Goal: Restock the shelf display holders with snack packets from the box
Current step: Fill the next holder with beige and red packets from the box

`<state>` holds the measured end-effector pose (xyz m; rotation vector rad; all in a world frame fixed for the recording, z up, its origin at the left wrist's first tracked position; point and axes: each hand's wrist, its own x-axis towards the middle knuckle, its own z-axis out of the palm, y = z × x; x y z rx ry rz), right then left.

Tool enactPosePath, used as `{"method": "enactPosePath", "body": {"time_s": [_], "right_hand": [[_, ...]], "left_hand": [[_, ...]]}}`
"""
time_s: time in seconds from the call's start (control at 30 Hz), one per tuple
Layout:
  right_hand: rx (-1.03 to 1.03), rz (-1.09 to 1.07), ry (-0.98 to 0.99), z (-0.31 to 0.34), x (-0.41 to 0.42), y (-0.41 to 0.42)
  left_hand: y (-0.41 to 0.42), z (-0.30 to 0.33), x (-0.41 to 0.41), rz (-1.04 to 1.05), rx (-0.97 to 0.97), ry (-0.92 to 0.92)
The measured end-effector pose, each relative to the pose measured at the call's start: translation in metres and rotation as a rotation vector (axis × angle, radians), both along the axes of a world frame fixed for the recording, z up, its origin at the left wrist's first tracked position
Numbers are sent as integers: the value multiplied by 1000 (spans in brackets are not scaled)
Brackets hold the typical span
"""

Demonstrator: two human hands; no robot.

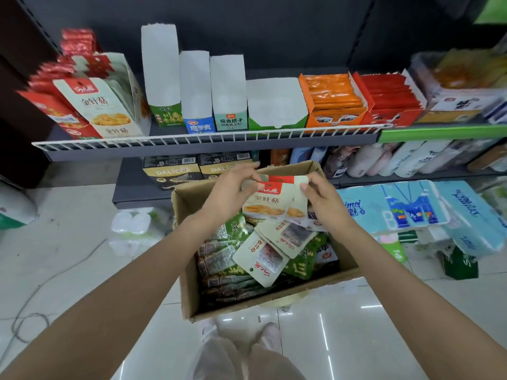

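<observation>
Far left on the shelf, the enoki holder stands already part-filled, cream packets with red tops leaning in it. Next along, three tall white holders stand side by side, and from here they look bare inside. Beside them sits a low green-fronted tray, also showing nothing but white card. Then an orange tray and a red tray, both packed.

Down to the floor: the cardboard box sits open below the shelf, heaped with green, brown and cream packets. Over its far end, the left hand pinches the top edge of a small stack of enoki packets, fingers curled on the red strip. The right hand grips the same stack at its right edge, thumb in front. Both hands seem to be squaring the bundle, which is held just above the heap, not resting in it as far as I can tell.

So this looks like the gathering step: packets sorted by kind, not yet carried up. Their print matches that far-left holder, so the next move likely calls for a lift up and to the left, keeping the stack tight and upright so it slides in behind the ones already leaning there. To the right of the box, blue tissue packs lie on the floor.
</observation>
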<state>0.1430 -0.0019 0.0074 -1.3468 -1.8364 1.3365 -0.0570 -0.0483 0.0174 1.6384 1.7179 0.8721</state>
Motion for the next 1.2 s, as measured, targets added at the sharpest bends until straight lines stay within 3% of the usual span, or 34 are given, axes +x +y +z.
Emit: {"method": "enactPosePath", "body": {"time_s": [0.27, 0.5, 0.57, 0.63, 0.73, 0.83, 0.93, 1.2], "right_hand": [[-131, 5, 279, 51, -66, 6], [44, -47, 236, 90, -180, 38], [74, -93, 261, 100, -215, 44], [136, -156, 277, 109, -248, 53], [215, -227, 322, 126, -293, 66], [261, -240, 396, 143, -333, 76], [302, -221, 438, 156, -367, 83], [323, -218, 504, 160, -426, 99]], "left_hand": [[15, 45, -45, 190, 141, -275], [35, 94, -149, 239, 239, -196], [45, 105, -190, 266, 250, -74], [57, 112, -235, 270, 234, 184], [71, 117, -299, 167, 53, 599], [80, 112, -349, 32, -179, 824], [85, 106, -377, -55, -262, 857], [77, 94, -401, -238, -160, 645]]}}
